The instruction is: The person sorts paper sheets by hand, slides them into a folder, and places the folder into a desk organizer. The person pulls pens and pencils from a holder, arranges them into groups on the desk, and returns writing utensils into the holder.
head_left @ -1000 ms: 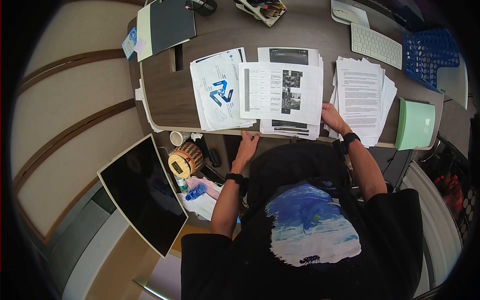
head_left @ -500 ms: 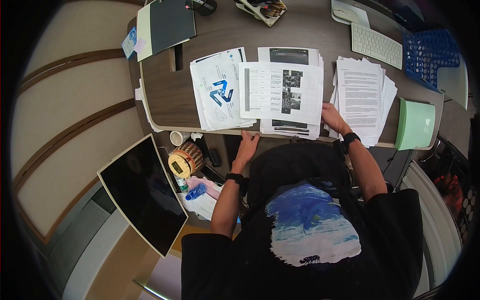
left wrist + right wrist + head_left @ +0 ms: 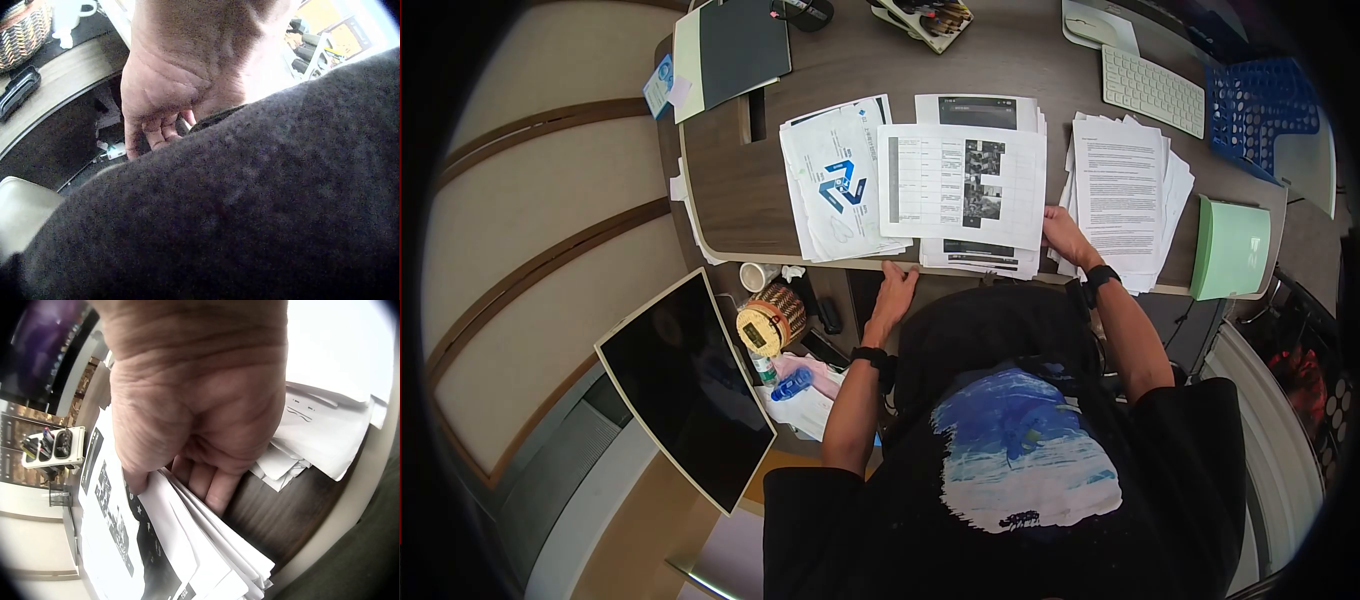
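Observation:
In the head view, my right hand is at the right edge of the middle stack of papers, which has a sheet with a table and dark photos on top. Close up in the right wrist view, the thumb lies over the top sheets and the fingers are at the side of the stack, pinching its edge. My left hand rests at the desk's front edge, below the left stack with a blue logo. Its fingers hang loosely bent and hold nothing.
A stack of printed text pages lies to the right, beside a green folder. Farther back are a keyboard, blue basket and pen holder. At lower left stand a monitor and woven basket.

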{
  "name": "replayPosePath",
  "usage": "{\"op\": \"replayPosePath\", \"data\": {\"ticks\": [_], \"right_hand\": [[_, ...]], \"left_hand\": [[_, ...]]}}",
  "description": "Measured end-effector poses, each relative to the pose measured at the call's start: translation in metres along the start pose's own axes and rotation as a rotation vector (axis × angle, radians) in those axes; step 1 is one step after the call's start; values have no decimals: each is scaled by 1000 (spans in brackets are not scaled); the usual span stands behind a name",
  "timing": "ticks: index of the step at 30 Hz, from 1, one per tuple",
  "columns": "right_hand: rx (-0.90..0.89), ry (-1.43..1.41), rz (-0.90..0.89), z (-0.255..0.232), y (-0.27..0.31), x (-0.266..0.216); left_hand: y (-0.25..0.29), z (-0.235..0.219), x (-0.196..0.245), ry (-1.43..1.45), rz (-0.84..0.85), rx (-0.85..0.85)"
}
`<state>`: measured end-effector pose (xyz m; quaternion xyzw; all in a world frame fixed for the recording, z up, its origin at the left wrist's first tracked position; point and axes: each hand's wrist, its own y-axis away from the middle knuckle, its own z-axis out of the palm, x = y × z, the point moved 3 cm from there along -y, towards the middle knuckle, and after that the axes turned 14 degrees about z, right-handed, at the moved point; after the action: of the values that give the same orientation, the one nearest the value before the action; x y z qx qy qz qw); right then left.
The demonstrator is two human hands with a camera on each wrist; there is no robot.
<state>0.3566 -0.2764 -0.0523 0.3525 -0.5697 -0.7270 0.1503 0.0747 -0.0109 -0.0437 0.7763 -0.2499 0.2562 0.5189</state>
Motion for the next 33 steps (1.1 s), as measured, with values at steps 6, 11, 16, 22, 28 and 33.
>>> {"op": "replayPosePath", "data": {"ticks": [6, 11, 16, 22, 28, 33], "right_hand": [[5, 42, 13, 1, 7, -7], [2, 43, 12, 0, 4, -4], [7, 11, 25, 3, 9, -8], [-1, 12, 20, 1, 6, -6], [1, -12, 12, -1, 0, -1], [-2, -15, -5, -1, -3, 2]], "left_hand": [[0, 0, 0, 3, -4, 0], [1, -2, 5, -28, 1, -18], [2, -3, 8, -27, -12, -27], [1, -1, 4, -9, -20, -5], [0, 0, 2, -9, -15, 6], [1, 0, 2, -4, -3, 8]]}}
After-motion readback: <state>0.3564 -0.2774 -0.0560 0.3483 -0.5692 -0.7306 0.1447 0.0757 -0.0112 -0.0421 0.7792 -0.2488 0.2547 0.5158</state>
